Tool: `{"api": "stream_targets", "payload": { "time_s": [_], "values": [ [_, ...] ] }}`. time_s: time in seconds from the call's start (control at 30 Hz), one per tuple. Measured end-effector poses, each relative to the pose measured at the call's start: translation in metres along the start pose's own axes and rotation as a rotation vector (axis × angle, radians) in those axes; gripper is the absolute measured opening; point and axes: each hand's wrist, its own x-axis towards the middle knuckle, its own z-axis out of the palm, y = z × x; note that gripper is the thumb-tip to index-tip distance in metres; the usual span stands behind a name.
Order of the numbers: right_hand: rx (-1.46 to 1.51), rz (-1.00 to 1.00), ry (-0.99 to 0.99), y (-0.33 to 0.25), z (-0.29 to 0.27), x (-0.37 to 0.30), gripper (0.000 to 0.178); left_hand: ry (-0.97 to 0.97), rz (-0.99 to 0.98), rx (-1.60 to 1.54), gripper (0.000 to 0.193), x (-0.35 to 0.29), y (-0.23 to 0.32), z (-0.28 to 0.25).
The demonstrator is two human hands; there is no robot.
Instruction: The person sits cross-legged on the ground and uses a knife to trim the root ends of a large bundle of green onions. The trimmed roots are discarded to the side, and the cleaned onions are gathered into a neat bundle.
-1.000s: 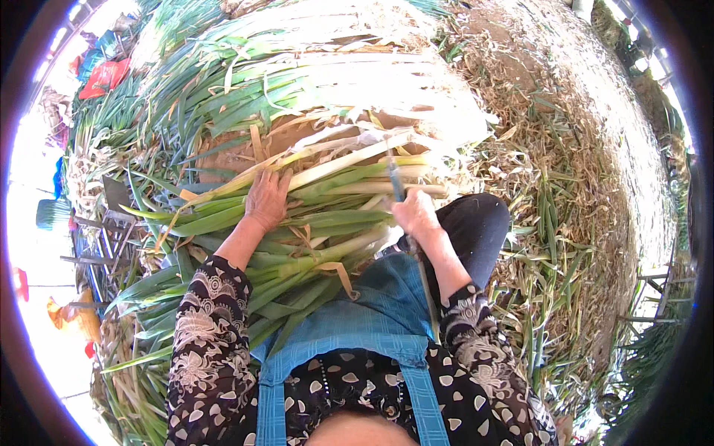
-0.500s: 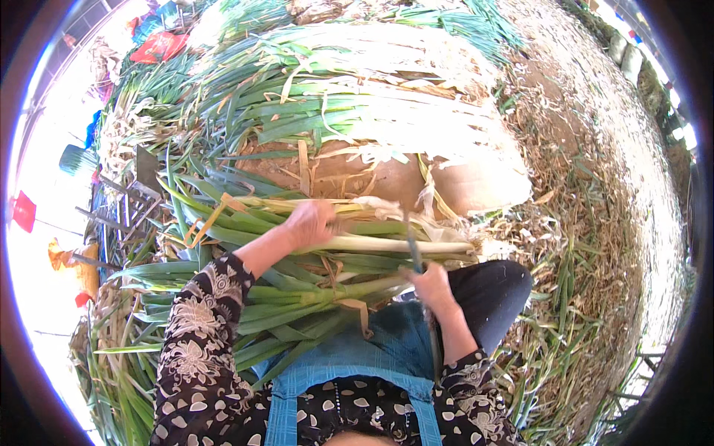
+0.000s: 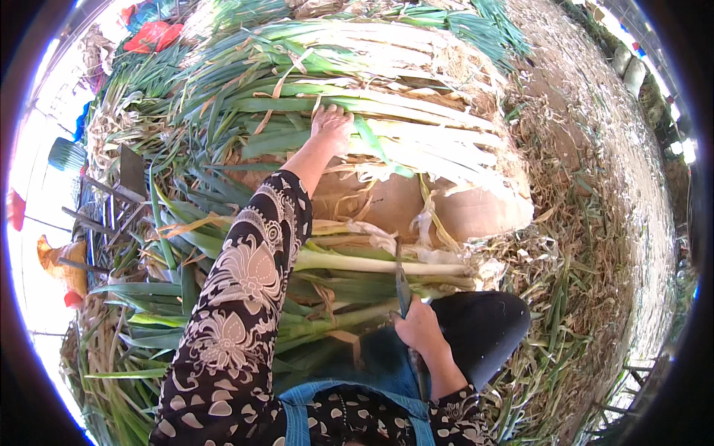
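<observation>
My left hand [image 3: 332, 128] reaches onto a large heap of long green onions [image 3: 446, 137], its fingers bent over the stalks where green leaf meets white stem. A loose green leaf [image 3: 378, 149] lies just right of it, across the white stems. My right hand [image 3: 420, 327] is closed around a knife [image 3: 402, 286] above my bent knee, the blade pointing away from me. Across my lap lie more untrimmed green onions [image 3: 357, 262], roots to the right and leaves to the left. My left sleeve hides part of their leaves.
Dry husks and leaf scraps [image 3: 573, 245] cover the ground on the right. A brown earthy mound [image 3: 476, 212] is under the heap's near edge. At left are a metal frame [image 3: 119, 201], a yellowish sack [image 3: 65, 269] and a red bag [image 3: 152, 36]. My dark knee [image 3: 483, 323] is bent at right.
My left hand has moved from the green onions over my lap to the heap farther away. My right hand and the knife have shifted slightly toward me. A green leaf now lies across the heap's white stems.
</observation>
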Motion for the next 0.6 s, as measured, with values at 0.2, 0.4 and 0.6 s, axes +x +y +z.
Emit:
{"api": "stream_targets", "payload": {
  "time_s": [0.2, 0.4, 0.6],
  "values": [
    [0.056, -0.007, -0.001, 0.017, 0.006, -0.016, 0.05, 0.159, 0.194, -0.086, 0.046, -0.099, 0.005, 0.018],
    [0.109, -0.123, 0.137, 0.006, -0.001, -0.037, 0.042, 0.147, 0.129, -0.356, 0.052, -0.184, 0.021, 0.051],
    [-0.045, -0.259, 0.131, -0.038, 0.027, -0.045, 0.033, 0.24, 0.091, -0.36, 0.05, -0.183, 0.021, 0.058]
  ]
}}
